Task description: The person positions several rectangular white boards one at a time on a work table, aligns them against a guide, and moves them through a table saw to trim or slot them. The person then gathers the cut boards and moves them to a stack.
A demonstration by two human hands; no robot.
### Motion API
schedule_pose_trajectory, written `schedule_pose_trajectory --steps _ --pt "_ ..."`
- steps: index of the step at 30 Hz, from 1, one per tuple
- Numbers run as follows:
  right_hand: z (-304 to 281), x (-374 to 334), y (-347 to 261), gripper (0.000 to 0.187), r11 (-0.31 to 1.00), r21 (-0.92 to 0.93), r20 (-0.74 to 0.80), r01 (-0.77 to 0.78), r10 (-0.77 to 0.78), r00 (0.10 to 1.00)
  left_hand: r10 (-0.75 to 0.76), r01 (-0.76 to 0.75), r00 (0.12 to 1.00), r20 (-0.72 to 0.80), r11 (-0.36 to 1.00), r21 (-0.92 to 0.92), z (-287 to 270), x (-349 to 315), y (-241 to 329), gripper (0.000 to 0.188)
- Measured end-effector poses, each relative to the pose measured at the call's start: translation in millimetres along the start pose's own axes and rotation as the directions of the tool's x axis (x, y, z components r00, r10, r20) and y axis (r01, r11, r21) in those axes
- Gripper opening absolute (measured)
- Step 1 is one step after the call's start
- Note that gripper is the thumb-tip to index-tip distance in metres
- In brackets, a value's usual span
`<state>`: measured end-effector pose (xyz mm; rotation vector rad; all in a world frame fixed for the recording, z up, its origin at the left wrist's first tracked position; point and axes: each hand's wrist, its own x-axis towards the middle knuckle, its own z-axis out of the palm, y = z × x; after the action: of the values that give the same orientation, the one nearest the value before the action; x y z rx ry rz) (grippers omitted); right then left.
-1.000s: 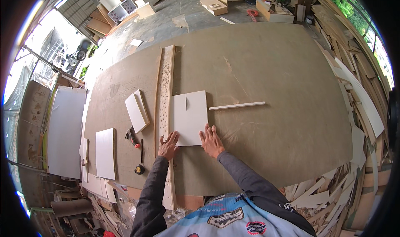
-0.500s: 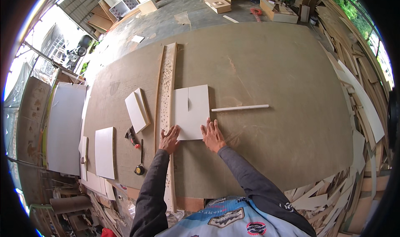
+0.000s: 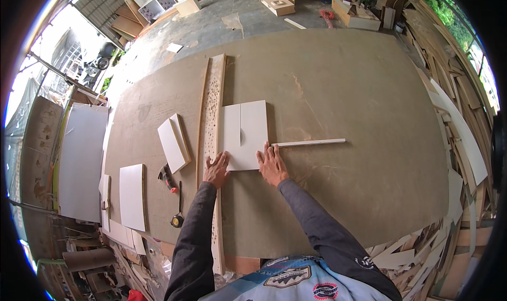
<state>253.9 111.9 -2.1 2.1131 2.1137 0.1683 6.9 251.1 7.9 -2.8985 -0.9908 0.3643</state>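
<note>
A white panel (image 3: 253, 132) with a straight slit running in from its far edge lies flat on the large brown board. Its left side is against a long, speckled wooden strip (image 3: 213, 97). My left hand (image 3: 216, 170) is spread over the panel's near left corner and the strip beside it. At the near right corner, the fingers of my right hand (image 3: 272, 165) lie stretched out on the panel. Just right of the panel, a narrow white strip (image 3: 311, 142) lies crosswise, its left end close to my right fingertips.
Left of the speckled strip lie two narrow white panels (image 3: 173, 142), a hammer (image 3: 168, 178), a tape measure (image 3: 177, 220) and another white panel (image 3: 132, 197). The brown board (image 3: 359, 89) spans the middle. Wood offcuts (image 3: 465, 116) pile up along the right, with boxes (image 3: 356, 15) beyond the far edge.
The white panel has slid a little away from me along the speckled strip, with both hands moving along at its near corners. The view has shifted slightly.
</note>
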Motion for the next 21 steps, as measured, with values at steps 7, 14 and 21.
schedule_pose_trajectory --steps 7,14,21 --pt "-0.1 18.5 12.6 0.070 1.000 0.007 0.015 0.001 -0.001 1.000 -0.001 0.001 1.000 0.013 1.000 -0.019 -5.2 23.0 -8.1 0.079" --pt "3.7 34.7 24.5 0.056 0.999 -0.033 -0.023 0.004 -0.005 1.000 -0.005 0.005 1.000 0.011 0.999 -0.031 -8.1 43.5 -14.9 0.080" --pt "-1.0 48.6 34.5 0.059 0.999 0.040 -0.008 0.003 -0.003 1.000 -0.004 0.005 1.000 0.009 0.997 -0.074 -17.8 58.4 -18.9 0.078"
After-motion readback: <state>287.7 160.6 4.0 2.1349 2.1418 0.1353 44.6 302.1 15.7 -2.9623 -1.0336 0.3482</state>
